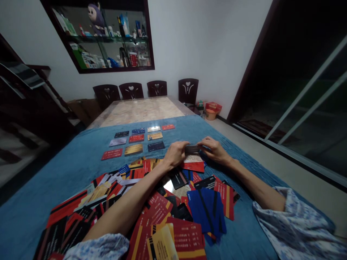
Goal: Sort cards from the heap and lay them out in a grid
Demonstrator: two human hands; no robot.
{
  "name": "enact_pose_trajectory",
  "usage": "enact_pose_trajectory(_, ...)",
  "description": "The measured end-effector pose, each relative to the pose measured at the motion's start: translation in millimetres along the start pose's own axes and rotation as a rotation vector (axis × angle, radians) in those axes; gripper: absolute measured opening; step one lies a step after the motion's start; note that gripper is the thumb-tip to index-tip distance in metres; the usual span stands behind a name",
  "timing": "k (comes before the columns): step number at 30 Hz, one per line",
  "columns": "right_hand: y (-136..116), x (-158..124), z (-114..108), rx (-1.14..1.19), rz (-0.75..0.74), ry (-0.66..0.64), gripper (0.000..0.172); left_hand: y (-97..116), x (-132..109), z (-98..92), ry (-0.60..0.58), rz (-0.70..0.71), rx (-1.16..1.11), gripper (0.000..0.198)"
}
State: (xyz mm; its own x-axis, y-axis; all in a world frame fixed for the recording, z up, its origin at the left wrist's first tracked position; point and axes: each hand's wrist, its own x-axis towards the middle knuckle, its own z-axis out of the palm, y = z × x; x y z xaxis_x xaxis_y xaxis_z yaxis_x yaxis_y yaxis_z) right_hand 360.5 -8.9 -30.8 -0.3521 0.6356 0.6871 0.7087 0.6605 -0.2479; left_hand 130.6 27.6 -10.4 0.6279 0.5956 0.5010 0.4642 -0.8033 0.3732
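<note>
Between my two hands a dark grey card, perhaps a stack seen edge-on, is held above the blue cloth. My left hand pinches its left end, and the fingers of my right hand close on its right end. Just below the hands lie a red card and a pale one. A large loose pile of cards spreads under my forearms, with red cards, blue cards, black cards and gold cards. Beyond it several single cards, such as a gold one and a navy one, lie in rows.
The bare marble-patterned tabletop continues past the cloth. Dark wooden chairs stand at the far end. A red and orange container sits on the floor at right. A glass-shelved wall cabinet hangs behind.
</note>
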Motion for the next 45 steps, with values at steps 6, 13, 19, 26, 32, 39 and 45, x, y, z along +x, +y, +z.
enact_pose_trajectory(6,-4.9,0.0,0.9,-0.018,0.045,0.001,0.023,-2.0,-1.5,0.4,0.027,-0.008,-0.051,0.031)
enact_pose_trajectory(13,-6.5,-2.2,3.4,-0.074,0.098,-0.073,0.028,-0.4,-2.8,-1.9,-0.027,-0.046,-0.058,0.029)
enact_pose_trajectory(19,-2.2,-5.6,10.4,-0.113,0.122,-0.135,0.037,0.0,-3.8,0.3,-0.071,-0.106,-0.028,0.036)
enact_pose_trajectory(26,-0.8,-5.6,13.4,-0.16,0.104,-0.144,0.04,3.0,-5.0,2.3,-0.084,-0.117,-0.036,0.042)
enact_pose_trajectory(32,-1.6,-4.9,15.3,-0.189,0.076,-0.114,0.044,4.8,-3.5,-1.3,-0.068,-0.128,-0.038,0.048)
enact_pose_trajectory(39,-3.1,-4.0,15.3,-0.239,0.047,-0.095,0.05,2.9,-3.8,4.3,-0.027,-0.133,-0.041,0.049)
enact_pose_trajectory(45,0.0,-6.7,18.3,-0.29,0.018,-0.059,0.05,0.7,-5.6,9.0,-0.036,-0.108,-0.027,0.057)
